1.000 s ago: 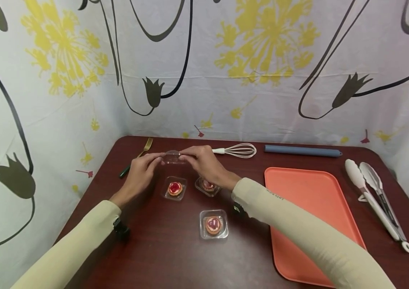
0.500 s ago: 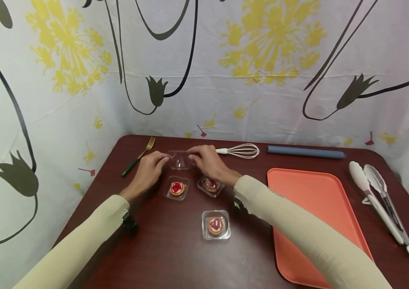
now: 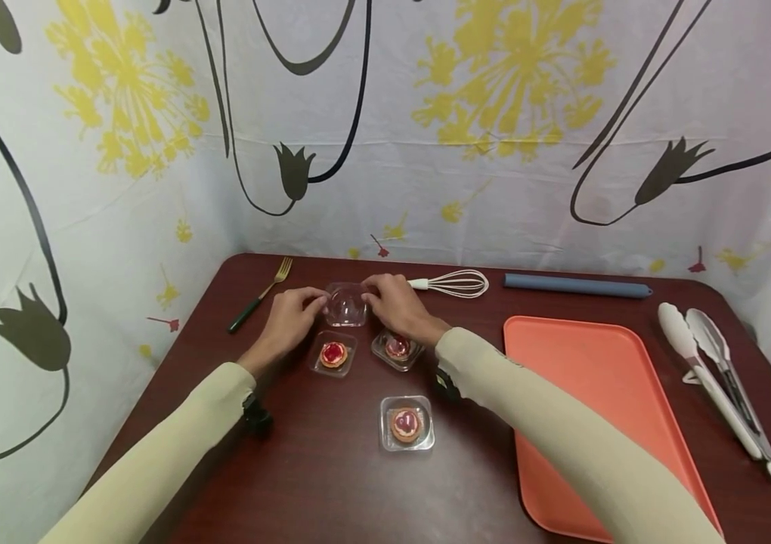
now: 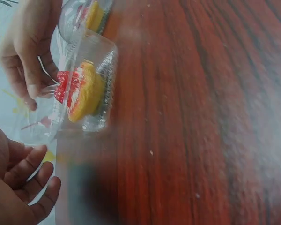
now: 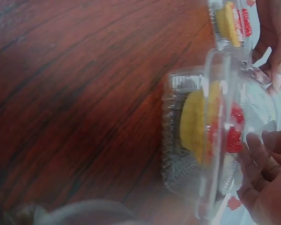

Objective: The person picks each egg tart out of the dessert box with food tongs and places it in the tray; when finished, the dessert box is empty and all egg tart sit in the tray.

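A clear domed plastic lid (image 3: 346, 304) is held up between my two hands near the back of the table. My left hand (image 3: 293, 317) pinches its left edge between thumb and fingers. The opposite edge is pinched by my right hand (image 3: 399, 306). Just in front of the lid, a red-topped tart (image 3: 334, 354) sits in a clear square tray, seemingly uncovered. Another tart (image 3: 397, 347) lies in its clear container under my right wrist, with a dome visible over it in the left wrist view. A third boxed tart (image 3: 407, 425) stands closer to me.
An orange tray (image 3: 576, 393) lies to the right, partly under my right sleeve. Beyond it are white-tipped tongs (image 3: 719, 378). Along the back edge lie a green-handled fork (image 3: 259, 296), a white whisk (image 3: 456, 284) and a blue bar (image 3: 576, 285).
Both hands have brought the lid slightly nearer to me and tilted it, so its face shows where it was almost edge-on. The tarts stay put; the head view has shifted slightly.
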### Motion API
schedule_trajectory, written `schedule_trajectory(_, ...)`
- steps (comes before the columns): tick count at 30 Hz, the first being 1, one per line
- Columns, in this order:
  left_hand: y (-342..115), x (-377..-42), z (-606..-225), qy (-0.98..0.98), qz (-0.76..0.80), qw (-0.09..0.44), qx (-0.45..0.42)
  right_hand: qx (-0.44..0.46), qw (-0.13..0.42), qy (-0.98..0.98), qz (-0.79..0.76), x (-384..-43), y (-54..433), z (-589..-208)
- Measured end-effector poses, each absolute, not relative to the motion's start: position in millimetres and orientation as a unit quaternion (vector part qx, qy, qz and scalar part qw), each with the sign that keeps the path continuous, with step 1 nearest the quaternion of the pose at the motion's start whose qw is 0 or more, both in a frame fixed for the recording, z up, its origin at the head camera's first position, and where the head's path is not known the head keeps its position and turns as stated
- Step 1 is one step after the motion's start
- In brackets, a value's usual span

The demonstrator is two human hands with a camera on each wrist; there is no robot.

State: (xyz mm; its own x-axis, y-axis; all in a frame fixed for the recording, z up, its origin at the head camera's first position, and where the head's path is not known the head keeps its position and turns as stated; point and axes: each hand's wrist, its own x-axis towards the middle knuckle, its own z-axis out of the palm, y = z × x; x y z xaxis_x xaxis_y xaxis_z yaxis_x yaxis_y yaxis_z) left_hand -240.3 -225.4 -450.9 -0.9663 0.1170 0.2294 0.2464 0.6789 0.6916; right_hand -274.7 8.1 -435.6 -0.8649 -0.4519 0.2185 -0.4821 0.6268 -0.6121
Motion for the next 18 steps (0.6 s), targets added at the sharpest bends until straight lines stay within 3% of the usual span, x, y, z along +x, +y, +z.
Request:
schedule_trajectory(5, -223, -242, -454, -0.917, -0.384, 0.063, -0.084, 0.274, -0.001, -0.902, 0.334, -279, 8, -444)
schedule_trajectory(8, -222, -242, -456, -0.919, -0.383, 0.058, -0.074, 0.293, -0.003, -0.897, 0.332, -297, 9, -470)
schedule_trajectory(12, -223, -243, -459, -0.918, -0.389, 0.054, -0.064, 0.308, 0.009, -0.893, 0.328, -321, 8, -504)
schedule_trajectory(18, -222, -247, -461, -0.915, -0.397, 0.044, -0.057, 0.320, 0.022, -0.892, 0.319, -331, 6, -516)
